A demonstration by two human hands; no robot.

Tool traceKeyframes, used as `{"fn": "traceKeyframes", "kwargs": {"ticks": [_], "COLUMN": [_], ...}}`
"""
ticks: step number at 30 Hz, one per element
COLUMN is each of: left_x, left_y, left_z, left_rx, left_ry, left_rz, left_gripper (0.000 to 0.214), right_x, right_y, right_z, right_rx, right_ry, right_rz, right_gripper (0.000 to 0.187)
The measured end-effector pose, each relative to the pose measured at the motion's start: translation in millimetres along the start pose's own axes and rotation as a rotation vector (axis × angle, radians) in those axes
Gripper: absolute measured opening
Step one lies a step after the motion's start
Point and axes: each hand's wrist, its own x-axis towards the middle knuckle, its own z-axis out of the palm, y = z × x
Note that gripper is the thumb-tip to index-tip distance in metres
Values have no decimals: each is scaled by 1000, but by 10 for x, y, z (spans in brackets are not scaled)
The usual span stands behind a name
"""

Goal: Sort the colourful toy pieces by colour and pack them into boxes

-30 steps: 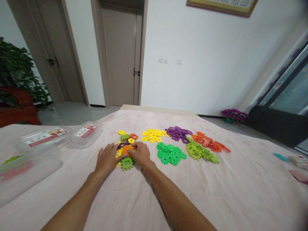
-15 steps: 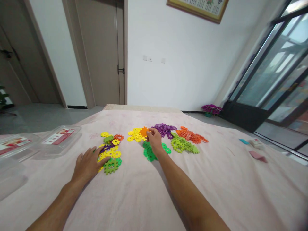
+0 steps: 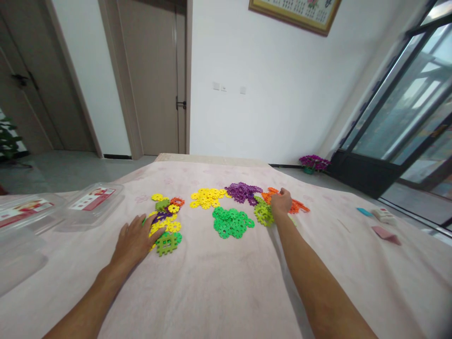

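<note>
My left hand (image 3: 136,238) lies with its fingers spread at the left edge of a mixed group of yellow, purple, orange and green plastic interlocking pieces (image 3: 173,227). A light-green square lattice piece (image 3: 166,244) sits near its thumb. Over the orange pile (image 3: 299,206) is my right hand (image 3: 281,202), fingers curled; what they hold, if anything, is hidden. Beneath its wrist side lies the light-green pile (image 3: 263,213). Between the hands are a yellow pile (image 3: 207,198), a green pile (image 3: 231,222) and a purple pile (image 3: 242,192) of flower-shaped pieces.
Clear plastic boxes with labelled lids (image 3: 92,203) stand at the left on the pink cloth (image 3: 197,287). Toward the right edge lie a blue item (image 3: 364,212), a small whitish block (image 3: 384,216) and a pink scrap (image 3: 386,234).
My right hand has moved right, from beside the yellow pile to the orange pile. The orange piece that was in its fingers is out of sight. My left hand stays by the mixed group.
</note>
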Motion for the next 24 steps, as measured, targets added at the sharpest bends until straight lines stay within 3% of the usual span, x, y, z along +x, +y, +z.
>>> {"fn": "traceKeyframes", "kwargs": {"ticks": [2,7,12,17,24], "left_x": [-7,-22,-13,5,24], "left_y": [23,72,57,38,26], "left_z": [-17,-80,-75,-52,-32], "left_rx": [29,62,30,11,5], "left_ry": [-6,-44,-44,-30,-9], "left_rz": [12,28,15,16,30], "left_gripper": [67,65,66,66,64], "right_x": [-189,-998,-1768,-2127,-2163], "right_y": [-146,-695,-1173,-1440,-1549], "right_z": [142,635,1034,1281,1345], "right_rx": [21,180,69,-133,-290], "right_ry": [-88,-587,-894,-952,-949], "right_rz": [-28,-313,-631,-785,-884], "right_gripper": [43,36,42,44,26]}}
